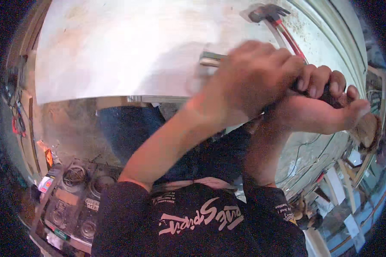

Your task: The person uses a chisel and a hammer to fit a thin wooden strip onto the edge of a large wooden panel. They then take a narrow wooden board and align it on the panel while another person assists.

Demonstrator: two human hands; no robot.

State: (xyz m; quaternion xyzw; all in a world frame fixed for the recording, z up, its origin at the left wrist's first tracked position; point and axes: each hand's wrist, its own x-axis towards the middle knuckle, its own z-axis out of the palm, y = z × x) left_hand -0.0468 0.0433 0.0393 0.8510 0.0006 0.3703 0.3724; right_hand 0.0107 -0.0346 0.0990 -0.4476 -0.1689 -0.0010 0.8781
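Note:
Both my hands are clasped together on one tool over a large white board (128, 47). My left hand (255, 79) wraps over the tool's front, where a silvery metal end (210, 59) pokes out to the left, just above the board. My right hand (326, 107) grips the tool's dark handle (328, 93) right behind the left hand, fingers curled over it. The hands hide the tool's middle, so I cannot tell its kind. The picture is blurred around the hands.
A claw hammer (272, 15) with a red shaft lies on the board's far right part. An open box of tools and parts (73, 197) sits on the floor at lower left. Cables, wood offcuts and clutter (330, 180) fill the floor at right.

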